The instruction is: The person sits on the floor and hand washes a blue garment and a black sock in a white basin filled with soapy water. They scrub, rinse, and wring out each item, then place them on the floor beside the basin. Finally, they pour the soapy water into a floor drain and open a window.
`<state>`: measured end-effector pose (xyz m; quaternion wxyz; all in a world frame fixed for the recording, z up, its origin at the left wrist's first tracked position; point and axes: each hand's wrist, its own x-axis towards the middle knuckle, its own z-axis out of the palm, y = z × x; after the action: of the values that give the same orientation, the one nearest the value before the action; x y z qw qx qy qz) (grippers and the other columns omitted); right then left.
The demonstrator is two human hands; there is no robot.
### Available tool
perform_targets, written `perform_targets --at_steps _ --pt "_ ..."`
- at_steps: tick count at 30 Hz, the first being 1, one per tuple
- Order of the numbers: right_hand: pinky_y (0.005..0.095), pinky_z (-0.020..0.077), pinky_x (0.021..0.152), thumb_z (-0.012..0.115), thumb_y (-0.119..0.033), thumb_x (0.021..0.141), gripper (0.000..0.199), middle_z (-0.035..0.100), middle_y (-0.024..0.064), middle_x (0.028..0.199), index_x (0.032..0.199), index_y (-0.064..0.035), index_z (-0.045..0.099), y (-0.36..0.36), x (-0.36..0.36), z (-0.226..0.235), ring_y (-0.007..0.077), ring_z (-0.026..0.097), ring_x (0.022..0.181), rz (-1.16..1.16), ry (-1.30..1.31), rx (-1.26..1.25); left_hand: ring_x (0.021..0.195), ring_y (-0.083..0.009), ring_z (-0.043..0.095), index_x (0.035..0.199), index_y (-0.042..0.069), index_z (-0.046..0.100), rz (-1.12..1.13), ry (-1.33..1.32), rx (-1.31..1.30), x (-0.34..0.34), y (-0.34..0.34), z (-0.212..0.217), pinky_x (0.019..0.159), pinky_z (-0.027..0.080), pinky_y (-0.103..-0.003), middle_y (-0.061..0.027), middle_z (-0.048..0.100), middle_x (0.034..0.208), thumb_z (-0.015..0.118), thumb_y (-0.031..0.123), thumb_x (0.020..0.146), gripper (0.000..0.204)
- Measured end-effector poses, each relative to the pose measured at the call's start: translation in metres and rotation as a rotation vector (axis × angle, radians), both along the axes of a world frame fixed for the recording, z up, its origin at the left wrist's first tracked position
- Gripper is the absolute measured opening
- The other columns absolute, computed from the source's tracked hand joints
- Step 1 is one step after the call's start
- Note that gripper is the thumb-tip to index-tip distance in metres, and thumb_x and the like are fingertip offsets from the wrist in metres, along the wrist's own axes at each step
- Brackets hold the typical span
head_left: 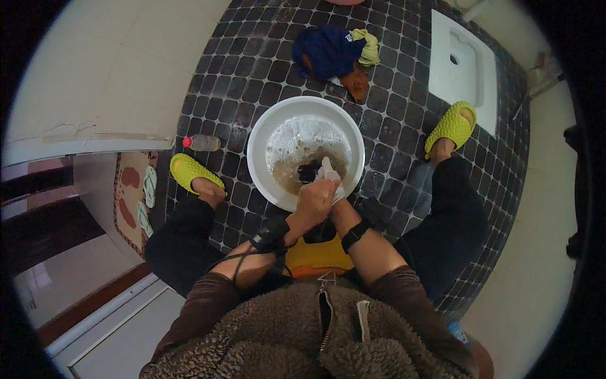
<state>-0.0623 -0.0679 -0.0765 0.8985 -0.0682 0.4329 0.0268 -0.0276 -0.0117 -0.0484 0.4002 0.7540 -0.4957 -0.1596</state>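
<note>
A white basin (257, 129) holds murky, sudsy water (303, 129). Over its near side, both my hands are together on a wet white cloth (327, 170). My left hand (314, 201) is closed round the cloth, with the fingers bent across it. Close beside and partly under it, my right hand (341, 206) grips the same cloth; its fingers are mostly hidden by the left hand and the fabric. A dark patch (308, 171) shows in the water next to the cloth; I cannot tell what it is.
Beyond the basin lies a pile of navy clothes (325, 50) with yellow cloth (366, 47) and brown cloth (355, 84). A red-capped bottle (203, 143) lies left. A white squat toilet (464, 66) is set into the dark tiled floor (391, 126) at the right. Pale slippers (149, 186) rest on a mat (128, 189).
</note>
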Motion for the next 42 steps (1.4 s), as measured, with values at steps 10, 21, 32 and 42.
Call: perform_targets --at_steps 10,21,32,42 --pt "0.0328 0.0405 0.076 0.04 -0.058 0.087 0.052 0.055 0.0046 0.093 0.098 -0.0108 0.06 -0.026 -0.009 -0.005 0.0138 0.049 0.082 -0.077 0.044 -0.368 0.076 -0.0379 0.056 0.085 0.002 0.061 0.072 0.174 0.625 0.045 0.018 -0.016 0.068 0.045 -0.04 -0.0203 0.058 0.077 0.059 0.032 0.078 0.03" --pt "0.034 0.0423 0.084 0.04 -0.049 0.09 0.047 0.057 0.0079 0.103 0.114 -0.0097 0.052 -0.004 -0.012 0.0 0.019 0.051 0.097 0.006 -0.048 -0.04 0.083 -0.0348 0.053 0.096 0.004 0.057 0.365 0.132 0.391 0.0 0.003 0.003 0.072 0.042 -0.039 -0.0166 0.055 0.087 0.055 0.018 0.079 0.022" --pt "0.0326 0.0446 0.059 0.04 -0.062 0.084 0.053 0.057 0.0022 0.074 0.094 -0.0125 0.057 0.001 -0.005 0.0 0.0174 0.052 0.063 0.079 0.055 -0.315 0.073 -0.0415 0.056 0.079 0.004 0.06 0.448 0.12 0.467 0.021 0.014 -0.002 0.065 0.044 -0.046 -0.0199 0.061 0.076 0.05 0.04 0.085 0.038" --pt "0.0321 0.0476 0.071 0.044 -0.046 0.089 0.043 0.059 0.006 0.091 0.11 -0.0101 0.052 -0.022 -0.015 -0.046 0.0183 0.057 0.082 0.052 -0.142 -0.23 0.083 -0.0333 0.055 0.088 0.005 0.057 0.102 0.141 0.142 -0.025 0.0 0.043 0.071 0.044 -0.04 -0.0144 0.054 0.089 0.059 0.028 0.078 0.024"
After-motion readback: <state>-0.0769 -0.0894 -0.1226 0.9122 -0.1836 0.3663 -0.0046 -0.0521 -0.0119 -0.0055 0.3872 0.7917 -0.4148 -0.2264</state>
